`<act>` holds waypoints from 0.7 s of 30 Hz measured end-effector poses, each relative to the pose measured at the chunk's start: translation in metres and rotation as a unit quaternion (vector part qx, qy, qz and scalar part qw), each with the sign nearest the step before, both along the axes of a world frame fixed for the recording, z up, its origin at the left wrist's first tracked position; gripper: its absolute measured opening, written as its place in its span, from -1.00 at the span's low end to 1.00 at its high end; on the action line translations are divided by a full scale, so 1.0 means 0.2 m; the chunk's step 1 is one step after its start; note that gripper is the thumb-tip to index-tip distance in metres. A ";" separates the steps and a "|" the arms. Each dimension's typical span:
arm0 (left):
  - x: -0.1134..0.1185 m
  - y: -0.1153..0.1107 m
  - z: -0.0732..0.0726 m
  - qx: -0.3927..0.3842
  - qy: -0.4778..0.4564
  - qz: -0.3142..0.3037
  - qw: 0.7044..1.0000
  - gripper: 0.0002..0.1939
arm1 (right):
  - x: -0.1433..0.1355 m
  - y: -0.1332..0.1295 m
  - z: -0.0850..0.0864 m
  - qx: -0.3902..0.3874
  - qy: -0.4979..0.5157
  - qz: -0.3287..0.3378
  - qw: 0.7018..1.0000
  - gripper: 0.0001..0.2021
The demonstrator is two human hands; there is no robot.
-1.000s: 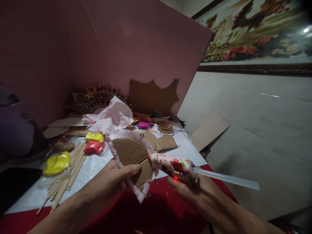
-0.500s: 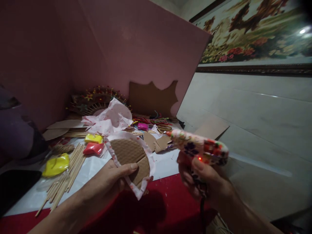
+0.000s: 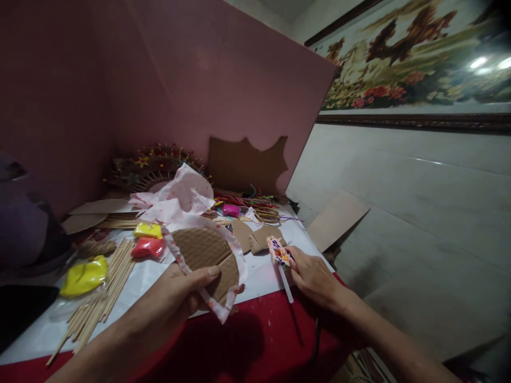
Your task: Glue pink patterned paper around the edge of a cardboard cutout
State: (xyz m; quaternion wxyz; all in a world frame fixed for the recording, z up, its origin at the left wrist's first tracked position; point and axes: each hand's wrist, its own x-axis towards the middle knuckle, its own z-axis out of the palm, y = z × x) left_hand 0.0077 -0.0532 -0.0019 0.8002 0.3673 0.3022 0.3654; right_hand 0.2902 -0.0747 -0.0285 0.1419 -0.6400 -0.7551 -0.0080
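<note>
My left hand (image 3: 187, 290) grips a rounded cardboard piece (image 3: 207, 250) that comes to a point at the bottom, thumb on its face and fingers behind. White cloth with pinkish spots (image 3: 240, 255) is folded over its rim. At the right, my right hand (image 3: 313, 271) is closed around a flower-patterned hot glue gun (image 3: 279, 251), held low near the table's right side. A whitish glue stick (image 3: 286, 284) sticks out of its back end toward me. The gun's nozzle is hidden from view. Cut cardboard scraps (image 3: 265, 239) lie just beyond the gun.
Thin wooden sticks (image 3: 106, 287) lie at the left beside yellow clay (image 3: 84, 275) and red clay (image 3: 147, 247) packets. Crumpled spotted cloth (image 3: 179, 194) is behind them. Scissors (image 3: 266, 215) rest farther back. A cardboard sheet (image 3: 339, 219) leans by the wall at the right.
My right hand has lowered the glue gun leftward to the table and turned it, so its back end and glue stick now face me. My left hand keeps hold of the cardboard piece.
</note>
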 end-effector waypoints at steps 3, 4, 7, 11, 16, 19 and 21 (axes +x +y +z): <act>0.00 0.01 -0.01 -0.003 0.008 0.003 1.000 -0.86 | 0.02 0.03 -0.03 0.001 -0.030 0.003 1.000 -0.69; 0.00 0.01 -0.01 -0.005 0.010 0.003 1.000 -0.84 | 0.02 0.05 -0.03 -0.001 -0.031 -0.007 1.000 -0.69; 0.00 0.01 0.00 -0.003 0.012 0.007 1.000 -0.77 | 0.02 0.10 -0.03 -0.013 -0.029 -0.040 0.999 -0.69; 0.00 0.00 0.01 0.007 0.015 0.013 1.000 -0.78 | 0.02 0.14 -0.04 -0.040 -0.027 -0.037 0.998 -0.71; 0.00 -0.02 0.02 0.006 0.011 0.000 1.000 -0.78 | -0.04 0.08 0.04 -0.005 -0.025 -0.022 0.999 -0.70; 0.00 -0.03 0.03 -0.010 0.004 -0.003 1.000 -0.79 | -0.16 0.02 0.12 0.093 0.078 0.027 0.992 -0.77; 0.00 -0.03 0.03 0.001 0.002 -0.007 1.000 -0.81 | -0.24 -0.01 0.16 0.111 0.190 0.078 0.972 -0.81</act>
